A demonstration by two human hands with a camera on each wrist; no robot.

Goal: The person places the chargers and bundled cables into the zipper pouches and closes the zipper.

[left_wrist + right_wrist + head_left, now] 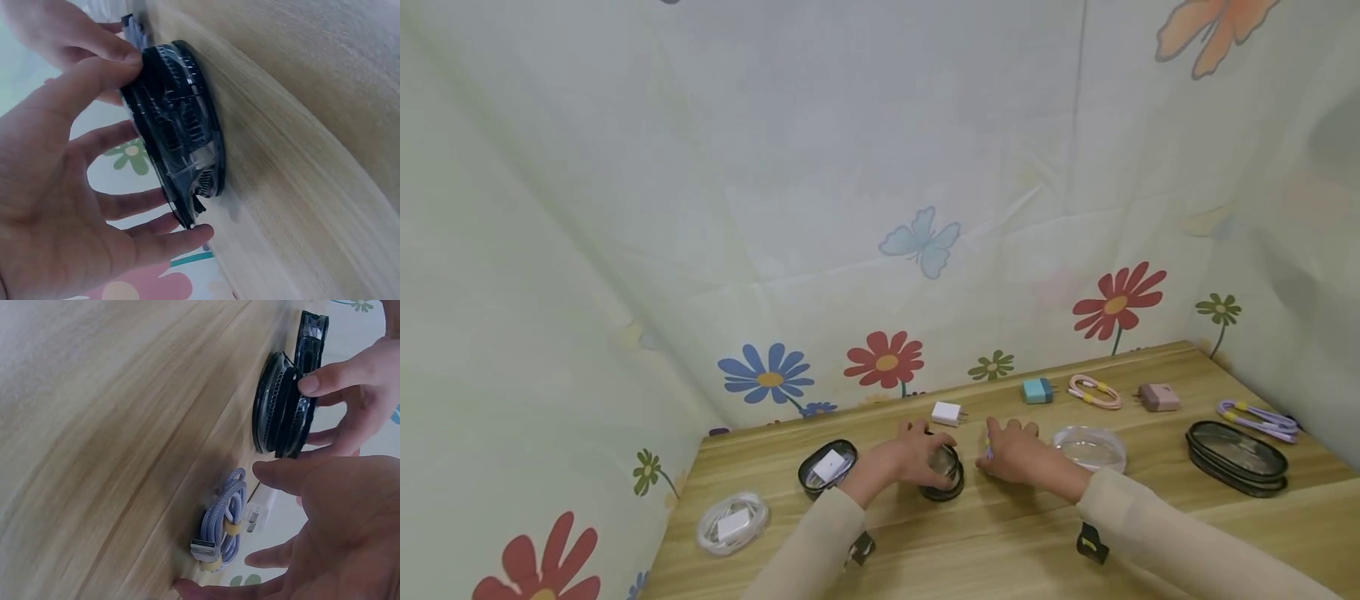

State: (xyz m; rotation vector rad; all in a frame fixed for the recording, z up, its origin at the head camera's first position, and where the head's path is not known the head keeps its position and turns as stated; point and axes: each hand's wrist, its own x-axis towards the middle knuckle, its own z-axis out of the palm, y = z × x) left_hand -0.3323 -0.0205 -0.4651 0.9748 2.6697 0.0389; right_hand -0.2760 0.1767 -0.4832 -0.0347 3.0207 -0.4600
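Observation:
My left hand (913, 454) holds a small black-rimmed clear case (178, 125) across its top. The thumb presses one edge, and the fingers reach to the far edge; the case stands on the wooden table. Just right of it, my right hand (1015, 454) is low over a bundled lilac charging cable (225, 519) with yellow ties. Its thumb and fingers are spread around the cable, with a gap visible in the right wrist view. A white charger plug (946, 413) lies behind both hands.
To the left are a black case (811, 488) and a round clear case (706, 533), each holding a white charger. On the right are a clear case (1105, 433), teal plug (1037, 391), pink cable (1093, 402), pink plug (1161, 397), black case (1236, 483) and purple cable (1258, 423).

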